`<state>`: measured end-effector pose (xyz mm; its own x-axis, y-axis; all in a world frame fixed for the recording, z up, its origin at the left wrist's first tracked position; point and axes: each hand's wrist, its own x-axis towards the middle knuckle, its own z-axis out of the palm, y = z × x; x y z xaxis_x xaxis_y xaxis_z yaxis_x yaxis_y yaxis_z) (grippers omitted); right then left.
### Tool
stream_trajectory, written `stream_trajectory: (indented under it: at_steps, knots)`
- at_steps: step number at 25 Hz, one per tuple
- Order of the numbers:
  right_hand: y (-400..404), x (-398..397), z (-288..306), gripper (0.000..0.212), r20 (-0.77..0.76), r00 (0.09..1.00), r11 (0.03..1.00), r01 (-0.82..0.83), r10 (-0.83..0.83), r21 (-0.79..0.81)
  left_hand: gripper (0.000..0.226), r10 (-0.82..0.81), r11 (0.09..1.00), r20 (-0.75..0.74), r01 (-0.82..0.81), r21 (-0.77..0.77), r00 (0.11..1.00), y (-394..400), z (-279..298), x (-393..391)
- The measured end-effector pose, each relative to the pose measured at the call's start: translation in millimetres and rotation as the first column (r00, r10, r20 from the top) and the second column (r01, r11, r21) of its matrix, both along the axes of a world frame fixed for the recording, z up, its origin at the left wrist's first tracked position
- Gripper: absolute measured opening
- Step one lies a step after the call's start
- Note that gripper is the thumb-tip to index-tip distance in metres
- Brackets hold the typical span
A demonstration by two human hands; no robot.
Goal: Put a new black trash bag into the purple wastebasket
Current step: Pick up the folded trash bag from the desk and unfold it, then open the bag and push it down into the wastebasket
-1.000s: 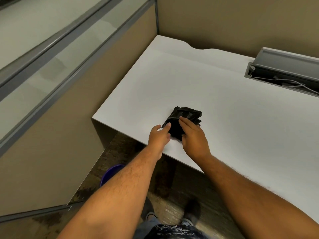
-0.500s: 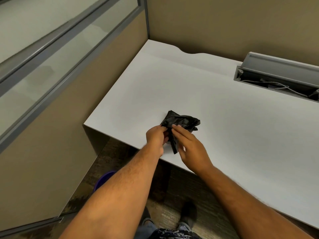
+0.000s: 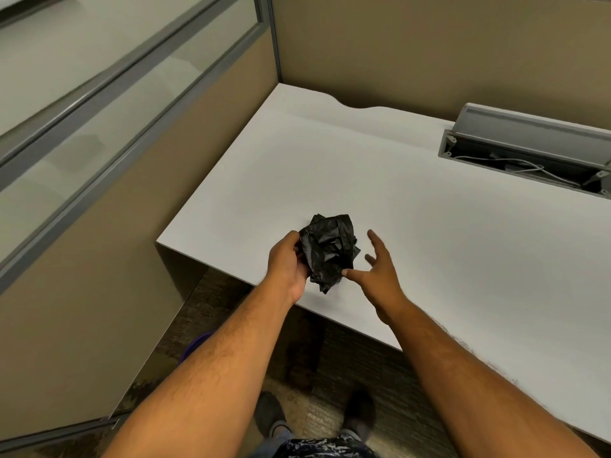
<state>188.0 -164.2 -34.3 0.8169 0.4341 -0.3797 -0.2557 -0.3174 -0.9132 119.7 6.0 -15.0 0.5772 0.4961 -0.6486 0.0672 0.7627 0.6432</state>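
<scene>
A crumpled, folded black trash bag (image 3: 330, 249) is held just above the near edge of the white desk (image 3: 429, 226). My left hand (image 3: 286, 264) grips the bag's left side. To the bag's right, my right hand (image 3: 377, 269) has its fingers spread, and its thumb tip touches the bag's lower edge. Only a sliver of the purple wastebasket (image 3: 195, 343) shows on the floor under the desk's left end, mostly hidden by my left forearm.
A tan cubicle partition with glass panels (image 3: 99, 110) stands at the left and behind the desk. An open grey cable tray with wires (image 3: 529, 160) is set into the desk at the back right. My shoes (image 3: 314, 414) stand on carpet below.
The bag has been lifted off the desk in my left hand and has loosened. My right hand let go and opened, moving off to the right.
</scene>
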Motion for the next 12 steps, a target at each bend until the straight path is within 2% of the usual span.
stream_trajectory:
  at_steps: [6, 11, 12]
  knots:
    - [-6.8, -8.3, -4.2, 0.077, -0.317, 0.934, 0.963, -0.08, 0.163, 0.258, 0.033, -0.033, 0.999, -0.012, 0.033, -0.021, 0.999, -9.8, 16.9, -18.1]
    - [-0.8, -31.2, -5.7, 0.028, -0.325, 0.903, 0.909, -0.14, 0.28, 0.394, 0.028, 0.133, 0.99, -0.043, -0.135, -0.034, 0.99, -12.7, 24.1, -59.4]
    - [2.3, -36.8, -5.4, 0.026, -0.314, 0.903, 0.904, -0.154, 0.293, 0.399, 0.028, 0.17, 0.985, -0.058, -0.172, -0.031, 0.984, -13.3, 24.6, -69.5]
